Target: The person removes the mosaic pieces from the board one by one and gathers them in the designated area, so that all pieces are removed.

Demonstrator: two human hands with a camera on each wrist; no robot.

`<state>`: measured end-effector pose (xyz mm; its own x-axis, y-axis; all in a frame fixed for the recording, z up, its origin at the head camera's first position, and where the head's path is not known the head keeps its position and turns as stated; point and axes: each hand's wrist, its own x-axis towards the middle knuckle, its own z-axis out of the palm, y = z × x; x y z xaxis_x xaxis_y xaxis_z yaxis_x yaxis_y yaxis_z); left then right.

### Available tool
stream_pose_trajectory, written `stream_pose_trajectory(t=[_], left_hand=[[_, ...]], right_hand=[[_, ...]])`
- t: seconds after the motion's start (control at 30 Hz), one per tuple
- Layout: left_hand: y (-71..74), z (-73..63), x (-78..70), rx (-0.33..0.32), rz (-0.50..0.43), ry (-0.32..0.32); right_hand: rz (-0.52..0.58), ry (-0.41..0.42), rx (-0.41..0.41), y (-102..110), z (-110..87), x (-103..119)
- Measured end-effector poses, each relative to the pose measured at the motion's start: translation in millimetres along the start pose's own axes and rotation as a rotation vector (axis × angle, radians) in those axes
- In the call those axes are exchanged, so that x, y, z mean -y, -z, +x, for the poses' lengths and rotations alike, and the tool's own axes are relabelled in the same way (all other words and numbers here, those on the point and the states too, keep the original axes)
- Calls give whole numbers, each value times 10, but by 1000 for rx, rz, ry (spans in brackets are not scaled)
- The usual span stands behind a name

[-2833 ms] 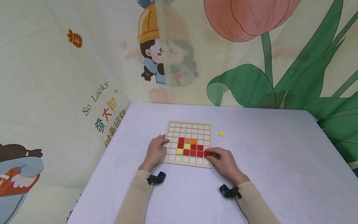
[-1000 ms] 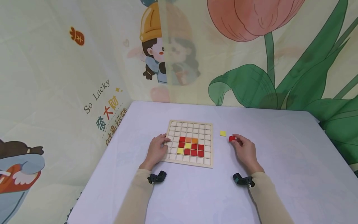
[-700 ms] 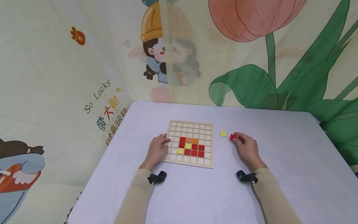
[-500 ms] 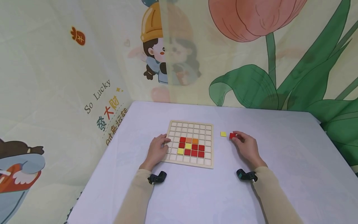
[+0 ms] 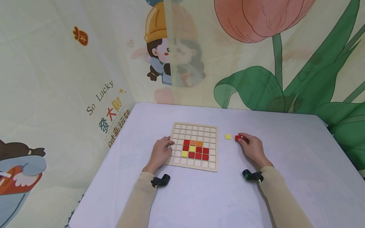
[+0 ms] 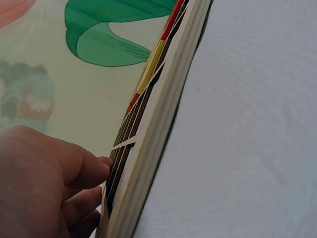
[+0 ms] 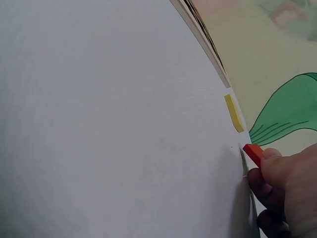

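A square wooden grid board (image 5: 205,163) lies flat on the table, with red, orange and yellow square tiles in several middle cells. My left hand (image 5: 159,154) rests at the board's left edge, fingertips touching its rim; in the left wrist view, the fingers (image 6: 86,171) lie against the board's side. To the right of the board, my right hand (image 5: 253,148) pinches a red tile (image 5: 237,138) between thumb and fingers. In the right wrist view this red tile (image 7: 253,153) sits tilted at the fingertips. A loose yellow tile (image 5: 228,136) lies between it and the board.
The table (image 5: 196,199) has a white cover. Printed cloth (image 5: 248,88) hangs behind it and on the left. Each wrist carries a black camera (image 5: 161,180).
The red tile at the board's right column has been lifted off and carried right, beside the yellow tile, by my right hand. My left hand has stayed at the board. The head view shifts slightly.
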<state>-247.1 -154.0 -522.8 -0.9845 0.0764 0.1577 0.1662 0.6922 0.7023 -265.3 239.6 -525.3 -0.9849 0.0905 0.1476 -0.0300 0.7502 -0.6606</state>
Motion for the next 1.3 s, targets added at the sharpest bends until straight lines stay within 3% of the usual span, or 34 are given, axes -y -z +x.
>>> stream_pose_trajectory(t=[0.17,0.53,0.97,1.3], left_hand=[[-1,1,-7,-1,3,3],[-2,2,-7,0,1,3],[1,3,-20,-1,-2,4],[2,0,-19,1,3,5]], right_hand=[[-47,28,-4,-8,41,-6],[-95,-2,52,10,81,33],[-52,30,29,32,52,13],[-71,8,38,15,50,13]])
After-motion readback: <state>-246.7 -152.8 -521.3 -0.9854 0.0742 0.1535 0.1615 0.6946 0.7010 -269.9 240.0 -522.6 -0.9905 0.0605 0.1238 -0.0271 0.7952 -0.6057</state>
